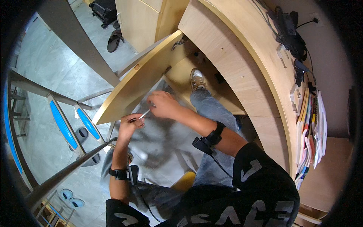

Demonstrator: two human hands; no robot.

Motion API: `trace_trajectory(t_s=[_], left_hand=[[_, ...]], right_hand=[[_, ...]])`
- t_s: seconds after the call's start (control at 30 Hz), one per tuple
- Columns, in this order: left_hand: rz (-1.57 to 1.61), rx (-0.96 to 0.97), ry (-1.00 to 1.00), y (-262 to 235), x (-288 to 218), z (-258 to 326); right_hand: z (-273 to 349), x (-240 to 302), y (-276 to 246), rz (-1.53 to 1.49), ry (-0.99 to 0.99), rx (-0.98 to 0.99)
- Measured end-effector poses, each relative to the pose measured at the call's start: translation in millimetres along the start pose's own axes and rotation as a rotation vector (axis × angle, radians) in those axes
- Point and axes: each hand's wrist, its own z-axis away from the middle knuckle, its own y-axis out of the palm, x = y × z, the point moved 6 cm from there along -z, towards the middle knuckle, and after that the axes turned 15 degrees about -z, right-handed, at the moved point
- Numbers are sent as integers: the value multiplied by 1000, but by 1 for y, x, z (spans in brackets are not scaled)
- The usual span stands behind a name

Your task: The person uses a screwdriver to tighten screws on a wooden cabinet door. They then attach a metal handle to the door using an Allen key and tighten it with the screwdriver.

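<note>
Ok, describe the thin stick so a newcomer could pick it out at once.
Start at the big open wooden cabinet door. Just right of its near end, the left hand and right hand are close together. The thin stick slants across the gap between them: whitish and straight, unlike the broad black straps on the forearms.

Looks like somebody's living space to me, most likely a dorm or shared bedroom, though the edges are too warped and dark to swear to it. There's a metal ladder with blue rung pads (pixel 62 119), bunk-bed style, light blue slippers (pixel 72 198) and dark sandals (pixel 114 41) kicked around on grey floor tiles (pixel 68 60), plus a light-wood desk unit (pixel 242 64) with books and papers (pixel 312 128) stacked up.
</note>
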Motion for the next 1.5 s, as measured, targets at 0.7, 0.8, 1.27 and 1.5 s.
trace_trajectory(t_s=[0.7, 0.8, 1.27, 1.5], left_hand=[[106, 437, 216, 33, -56, 44], [80, 392, 235, 28, -59, 42], [-28, 327, 184, 28, -48, 27], [-3, 331, 217, 26, -56, 26]], right_hand=[[121, 61, -62, -537, 586, 183], [140, 65, -80, -650, 688, 6], [133, 106, -234, -1379, 327, -636], [99, 104, -233, -1530, 190, -707]])
